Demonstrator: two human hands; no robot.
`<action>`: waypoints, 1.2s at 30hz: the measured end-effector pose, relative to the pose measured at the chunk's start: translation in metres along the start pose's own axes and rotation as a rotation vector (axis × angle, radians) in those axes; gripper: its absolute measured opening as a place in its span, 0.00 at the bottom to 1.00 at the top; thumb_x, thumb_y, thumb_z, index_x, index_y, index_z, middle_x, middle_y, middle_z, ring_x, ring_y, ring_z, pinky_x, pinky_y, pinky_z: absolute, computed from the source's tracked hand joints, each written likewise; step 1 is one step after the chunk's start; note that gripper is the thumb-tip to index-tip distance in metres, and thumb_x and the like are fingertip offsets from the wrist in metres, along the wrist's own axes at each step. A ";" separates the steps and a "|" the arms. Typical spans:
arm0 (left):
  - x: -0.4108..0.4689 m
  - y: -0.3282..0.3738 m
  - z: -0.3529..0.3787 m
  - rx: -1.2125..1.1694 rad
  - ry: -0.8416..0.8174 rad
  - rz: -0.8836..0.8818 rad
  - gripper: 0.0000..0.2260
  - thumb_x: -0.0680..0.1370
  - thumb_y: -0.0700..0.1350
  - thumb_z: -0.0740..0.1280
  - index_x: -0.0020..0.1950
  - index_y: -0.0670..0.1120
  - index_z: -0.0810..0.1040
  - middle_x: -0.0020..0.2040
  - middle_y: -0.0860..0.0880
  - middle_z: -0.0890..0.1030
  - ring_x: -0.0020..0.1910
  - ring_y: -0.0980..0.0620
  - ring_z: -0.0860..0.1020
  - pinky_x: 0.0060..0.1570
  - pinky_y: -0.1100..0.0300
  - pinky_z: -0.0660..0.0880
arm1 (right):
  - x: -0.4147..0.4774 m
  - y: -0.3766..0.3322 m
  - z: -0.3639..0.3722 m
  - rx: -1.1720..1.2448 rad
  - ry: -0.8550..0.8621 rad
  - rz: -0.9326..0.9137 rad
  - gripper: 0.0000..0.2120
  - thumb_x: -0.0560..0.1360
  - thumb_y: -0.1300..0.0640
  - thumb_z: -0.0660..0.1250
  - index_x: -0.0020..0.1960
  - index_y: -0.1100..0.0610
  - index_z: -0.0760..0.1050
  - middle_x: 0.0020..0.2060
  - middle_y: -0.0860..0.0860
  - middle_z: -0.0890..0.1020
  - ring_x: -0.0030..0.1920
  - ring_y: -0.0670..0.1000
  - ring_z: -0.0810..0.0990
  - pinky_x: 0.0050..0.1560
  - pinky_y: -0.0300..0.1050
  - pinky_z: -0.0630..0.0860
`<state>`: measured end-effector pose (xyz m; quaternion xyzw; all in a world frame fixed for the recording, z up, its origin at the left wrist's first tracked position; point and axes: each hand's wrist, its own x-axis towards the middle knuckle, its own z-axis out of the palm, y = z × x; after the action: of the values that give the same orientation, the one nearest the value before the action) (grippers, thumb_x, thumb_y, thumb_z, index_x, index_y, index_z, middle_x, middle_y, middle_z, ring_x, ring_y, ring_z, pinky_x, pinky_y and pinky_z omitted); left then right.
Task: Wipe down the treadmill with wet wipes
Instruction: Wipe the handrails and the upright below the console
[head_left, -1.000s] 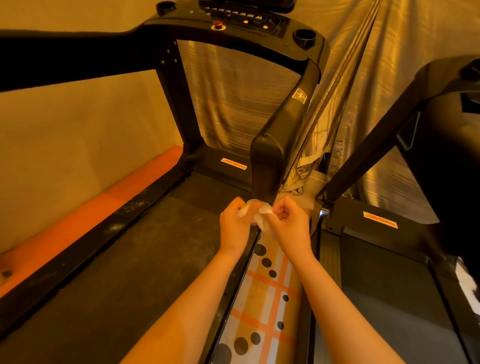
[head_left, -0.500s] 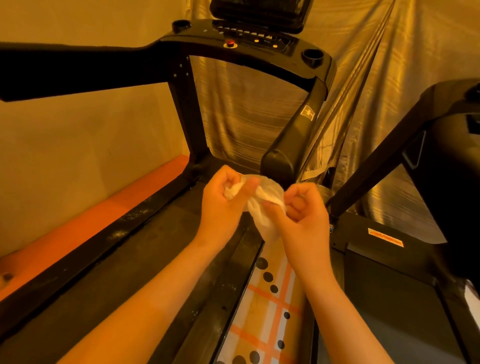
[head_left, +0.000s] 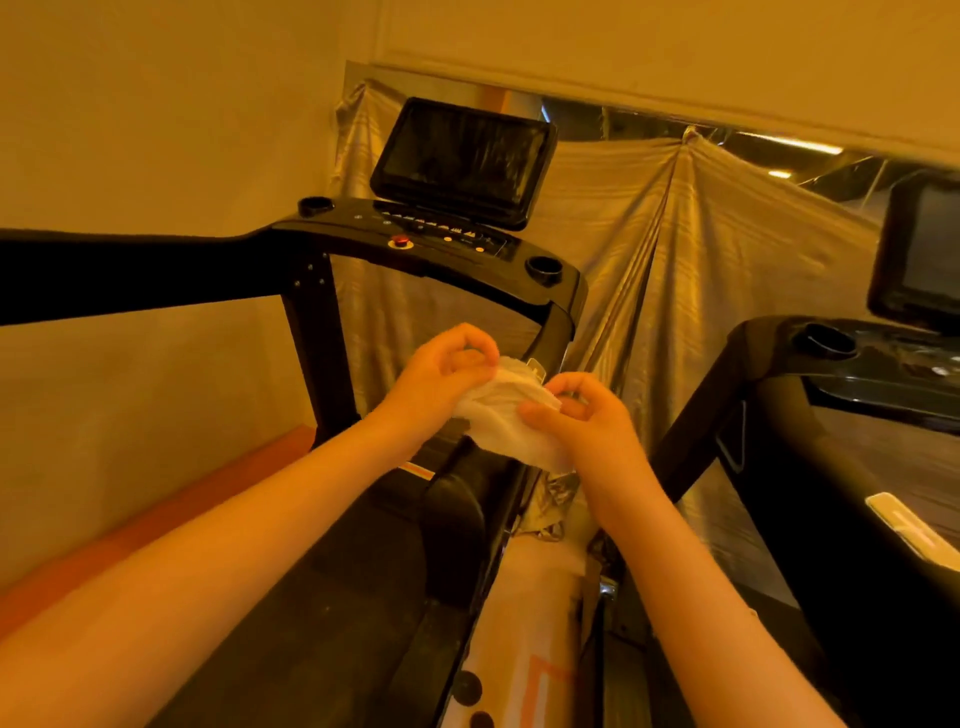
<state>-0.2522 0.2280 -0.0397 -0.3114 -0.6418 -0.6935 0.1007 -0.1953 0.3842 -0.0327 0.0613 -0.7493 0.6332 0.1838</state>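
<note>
Over the right side of the treadmill (head_left: 431, 244), a crumpled white wipe (head_left: 511, 415) hangs between both hands. The left hand (head_left: 441, 379) pinches its top and the right hand (head_left: 582, 421) its near edge, each grip closed on it.

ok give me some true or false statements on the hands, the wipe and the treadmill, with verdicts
1. Both the left hand and the right hand hold the white wipe. True.
2. The wipe is pressed on the screen. False: it is held between the hands, well below the screen.
3. A red button sits on the console panel. True.
4. The right hand grips the handrail. False: it pinches the wipe.
</note>
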 end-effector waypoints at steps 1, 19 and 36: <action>0.009 -0.002 0.001 0.020 -0.009 -0.029 0.07 0.79 0.35 0.64 0.43 0.45 0.76 0.37 0.55 0.78 0.35 0.62 0.78 0.32 0.70 0.71 | 0.011 0.004 -0.004 0.001 0.006 0.019 0.08 0.72 0.61 0.73 0.46 0.53 0.75 0.39 0.51 0.84 0.39 0.49 0.83 0.32 0.40 0.77; 0.165 -0.095 -0.016 0.257 0.140 -0.088 0.03 0.75 0.43 0.72 0.48 0.48 0.80 0.46 0.54 0.77 0.46 0.57 0.76 0.39 0.67 0.72 | 0.191 0.052 -0.027 -0.112 -0.018 0.074 0.21 0.70 0.63 0.75 0.59 0.54 0.69 0.46 0.55 0.82 0.45 0.54 0.83 0.44 0.46 0.80; 0.288 -0.258 -0.056 -0.125 0.049 -0.200 0.11 0.75 0.33 0.70 0.54 0.45 0.82 0.51 0.52 0.79 0.50 0.56 0.77 0.44 0.68 0.75 | 0.323 0.116 -0.003 -0.385 0.288 0.125 0.06 0.74 0.63 0.69 0.48 0.54 0.77 0.49 0.55 0.79 0.52 0.57 0.79 0.54 0.56 0.79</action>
<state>-0.6343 0.2895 -0.0905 -0.2344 -0.6225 -0.7462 0.0273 -0.5310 0.4543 -0.0255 -0.1122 -0.8245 0.4913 0.2573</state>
